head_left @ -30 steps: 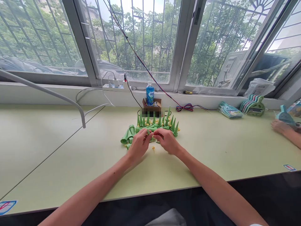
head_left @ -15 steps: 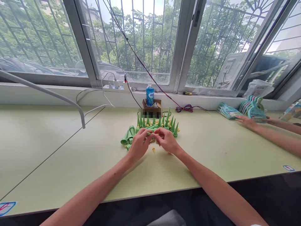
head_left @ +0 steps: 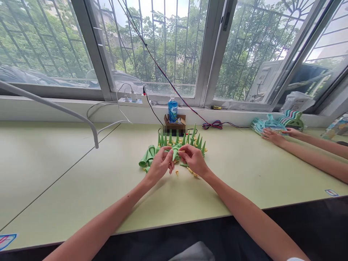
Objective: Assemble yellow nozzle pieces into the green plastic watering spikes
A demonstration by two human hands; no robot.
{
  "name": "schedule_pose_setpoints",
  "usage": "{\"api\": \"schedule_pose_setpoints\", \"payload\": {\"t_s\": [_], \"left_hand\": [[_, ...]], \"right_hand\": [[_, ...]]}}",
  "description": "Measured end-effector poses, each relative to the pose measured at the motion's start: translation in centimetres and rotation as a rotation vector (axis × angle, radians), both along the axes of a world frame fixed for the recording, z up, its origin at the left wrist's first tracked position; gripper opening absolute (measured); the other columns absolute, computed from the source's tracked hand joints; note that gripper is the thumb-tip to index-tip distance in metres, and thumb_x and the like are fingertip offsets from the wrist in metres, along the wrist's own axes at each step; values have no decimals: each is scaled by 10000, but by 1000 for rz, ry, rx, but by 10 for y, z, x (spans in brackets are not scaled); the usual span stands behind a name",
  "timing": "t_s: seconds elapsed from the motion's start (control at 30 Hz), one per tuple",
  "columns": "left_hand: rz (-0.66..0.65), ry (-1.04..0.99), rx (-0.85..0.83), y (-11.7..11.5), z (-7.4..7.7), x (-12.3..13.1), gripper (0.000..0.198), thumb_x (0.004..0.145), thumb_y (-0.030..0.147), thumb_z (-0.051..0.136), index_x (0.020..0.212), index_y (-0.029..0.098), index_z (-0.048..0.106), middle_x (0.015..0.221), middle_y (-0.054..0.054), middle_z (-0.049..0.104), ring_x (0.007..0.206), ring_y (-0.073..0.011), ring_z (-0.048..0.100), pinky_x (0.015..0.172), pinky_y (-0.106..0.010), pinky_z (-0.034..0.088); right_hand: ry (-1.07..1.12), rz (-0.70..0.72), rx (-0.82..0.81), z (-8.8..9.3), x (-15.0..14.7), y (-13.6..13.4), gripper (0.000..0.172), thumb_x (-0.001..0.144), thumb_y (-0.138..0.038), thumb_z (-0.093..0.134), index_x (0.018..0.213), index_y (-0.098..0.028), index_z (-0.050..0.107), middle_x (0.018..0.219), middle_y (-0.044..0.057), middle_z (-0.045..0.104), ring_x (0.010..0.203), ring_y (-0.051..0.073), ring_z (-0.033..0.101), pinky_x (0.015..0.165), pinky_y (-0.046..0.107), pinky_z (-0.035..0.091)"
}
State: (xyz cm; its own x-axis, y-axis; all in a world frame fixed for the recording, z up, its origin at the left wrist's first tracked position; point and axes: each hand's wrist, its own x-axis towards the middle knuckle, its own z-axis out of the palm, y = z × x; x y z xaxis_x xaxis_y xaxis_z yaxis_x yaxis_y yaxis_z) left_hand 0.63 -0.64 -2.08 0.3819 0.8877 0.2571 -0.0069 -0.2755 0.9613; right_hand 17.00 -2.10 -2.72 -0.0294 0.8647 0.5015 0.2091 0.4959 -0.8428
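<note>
Between the fingers of my left hand (head_left: 160, 165) is a green plastic cone spike (head_left: 174, 155), its tip pointing down. My right hand (head_left: 195, 161) is closed beside it, pinching a small yellow plastic piece (head_left: 181, 151) close to the spike's wide end; fingers partly cover both. Just beyond my hands several green spikes stand upright (head_left: 194, 133) with yellow pieces at their bases. Larger green cones (head_left: 148, 156) lie on their sides left of them. One loose yellow piece (head_left: 177, 173) rests on the table below my hands, and others lie beside my right hand.
Behind the spikes stands a small cardboard box (head_left: 175, 127) with a blue bottle (head_left: 172, 110). A coiled cable (head_left: 212, 125) lies to its right. At far right another person's hands (head_left: 274, 137) touch packed teal hangers (head_left: 268, 124). A white curved tube (head_left: 70, 110) reaches over the table's left side.
The spike between my hands now shows clearly, tip down, and my left fingers are more spread. A green spike and yellow pieces show beside my right hand. The other person's hands moved left.
</note>
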Motion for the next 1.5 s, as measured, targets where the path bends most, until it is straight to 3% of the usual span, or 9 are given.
{"api": "schedule_pose_setpoints", "payload": {"t_s": [0.1,0.23,0.57,0.9,1.5], "left_hand": [[-87,-42,-113,-2,4,-1,424,883,505,518,1113,154,454,531,47,531,419,-116,507,424,-244,427],[-86,-55,-123,-5,7,-2,422,859,482,571,1104,160,451,561,48,539,427,-104,499,435,-245,432],[-56,65,73,-1,-3,-4,379,873,452,532,1144,212,418,684,53,493,466,-94,529,401,-208,406],[12,218,263,-2,-6,-6,315,905,372,479,1180,230,425,873,-14,522,504,-69,513,463,-207,434],[67,346,419,-1,-8,-5,236,911,287,458,1138,226,472,858,-14,569,517,-83,509,505,-215,441]], "right_hand": [[-22,16,-6,0,-1,-1,160,860,-353,571,821,-200,595,593,-25,544,496,117,501,485,241,411],[-22,21,-22,0,-1,-1,160,852,-356,577,806,-203,590,586,-26,546,482,118,498,473,243,411],[20,50,-67,-4,0,1,184,836,-385,593,784,-212,560,547,-34,526,443,122,500,433,249,404],[179,136,-207,-1,-1,1,272,785,-431,658,739,-191,538,555,-34,543,380,82,443,331,213,330],[234,170,-263,1,-1,0,302,770,-450,679,747,-178,551,565,-26,581,374,71,444,316,193,316]]}}
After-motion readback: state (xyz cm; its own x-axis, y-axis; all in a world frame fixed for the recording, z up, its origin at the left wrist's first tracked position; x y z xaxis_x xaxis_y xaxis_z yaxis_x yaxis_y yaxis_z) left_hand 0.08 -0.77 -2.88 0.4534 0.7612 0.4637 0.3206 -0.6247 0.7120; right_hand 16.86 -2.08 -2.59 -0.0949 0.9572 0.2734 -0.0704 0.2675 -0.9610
